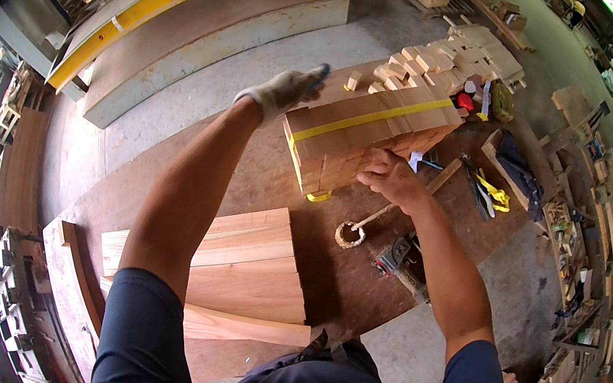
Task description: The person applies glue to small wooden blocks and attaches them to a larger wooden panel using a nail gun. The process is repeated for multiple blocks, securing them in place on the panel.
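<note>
A rectangular bundle of stacked wooden blocks [358,144], bound lengthwise with yellow strap [378,121], stands on the brown work surface [326,267]. My left hand [282,93], in a pale glove with dark fingertips, is raised beside the bundle's far left corner. Its fingers are stretched out, apart from the blocks. Bare, my right hand [395,180] is at the bundle's near side with fingers curled in. What they may grip is hidden. Just beyond it are a white paper tag [415,160] and a thin blue item [431,164].
Wooden boards [250,271] lie at the near left. A ring-ended stick [350,234] and a strapping tool [394,255] lie near my right forearm. Loose blocks [456,55] are piled beyond the bundle. Black-handled cutters [480,193] lie to the right. A yellow-edged machine [184,4] stands far left.
</note>
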Demonstrator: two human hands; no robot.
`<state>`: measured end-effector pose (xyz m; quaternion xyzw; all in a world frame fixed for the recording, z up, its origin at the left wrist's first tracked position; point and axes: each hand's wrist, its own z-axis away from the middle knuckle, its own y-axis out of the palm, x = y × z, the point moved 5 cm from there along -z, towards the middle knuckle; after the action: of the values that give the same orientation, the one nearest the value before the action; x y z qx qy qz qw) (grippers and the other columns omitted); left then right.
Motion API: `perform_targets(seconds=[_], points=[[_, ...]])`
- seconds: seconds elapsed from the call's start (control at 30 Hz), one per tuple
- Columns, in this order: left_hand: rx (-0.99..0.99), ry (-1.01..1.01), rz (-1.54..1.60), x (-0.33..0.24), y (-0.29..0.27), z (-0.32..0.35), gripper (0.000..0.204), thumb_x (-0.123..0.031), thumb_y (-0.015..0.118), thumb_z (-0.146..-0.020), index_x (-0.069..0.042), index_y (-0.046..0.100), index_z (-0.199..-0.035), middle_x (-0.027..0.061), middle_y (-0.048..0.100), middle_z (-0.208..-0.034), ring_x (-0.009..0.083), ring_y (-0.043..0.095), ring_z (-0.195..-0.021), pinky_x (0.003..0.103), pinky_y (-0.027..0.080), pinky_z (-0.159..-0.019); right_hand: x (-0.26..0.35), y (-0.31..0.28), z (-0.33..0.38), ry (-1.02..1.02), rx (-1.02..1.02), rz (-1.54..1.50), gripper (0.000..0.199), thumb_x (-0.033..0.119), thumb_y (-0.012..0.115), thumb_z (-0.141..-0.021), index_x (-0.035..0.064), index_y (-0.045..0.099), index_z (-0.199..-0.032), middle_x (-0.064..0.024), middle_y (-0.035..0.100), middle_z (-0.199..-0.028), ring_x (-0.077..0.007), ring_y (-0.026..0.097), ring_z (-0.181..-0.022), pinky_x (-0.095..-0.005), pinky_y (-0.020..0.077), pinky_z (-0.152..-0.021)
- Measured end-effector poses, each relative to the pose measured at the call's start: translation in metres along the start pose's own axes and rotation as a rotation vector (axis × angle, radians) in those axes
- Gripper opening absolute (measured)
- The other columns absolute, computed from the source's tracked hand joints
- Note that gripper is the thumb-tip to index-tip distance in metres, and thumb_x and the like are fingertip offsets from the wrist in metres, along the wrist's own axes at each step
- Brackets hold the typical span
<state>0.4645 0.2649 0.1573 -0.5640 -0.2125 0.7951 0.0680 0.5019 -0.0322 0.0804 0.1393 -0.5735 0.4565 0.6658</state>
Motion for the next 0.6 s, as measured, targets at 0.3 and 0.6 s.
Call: perform_targets(seconds=[0.3,0.6], points=[[0.092,-0.171,-0.467,-0.064,0.039,-0.016,0.074,-0.068,0.044,-0.104,-0.005,0.07,-0.132,0.0145,0.075,-0.115,0.0307,0.068,-0.104,0.043,0.048,-0.1,0.011,0.005,-0.003,0.159,0.241,-0.272,0.078,0.019,0.085,-0.087,-0.0006,0.043,-0.15,-0.019,0.065,-0.131,-0.0302,0.065,-0.122,-0.0486,0.057,-0.101],[0.08,-0.175,-0.594,-0.065,0.039,-0.008,0.073,-0.067,0.042,-0.104,-0.005,0.069,-0.132,0.0193,0.074,-0.118,0.0348,0.069,-0.105,0.045,0.048,-0.1,0.025,0.013,0.002,0.196,0.314,-0.605,0.05,0.026,0.083,-0.092,0.0057,0.059,-0.13,-0.0113,0.068,-0.119,-0.0296,0.068,-0.114,-0.0516,0.057,-0.102]])
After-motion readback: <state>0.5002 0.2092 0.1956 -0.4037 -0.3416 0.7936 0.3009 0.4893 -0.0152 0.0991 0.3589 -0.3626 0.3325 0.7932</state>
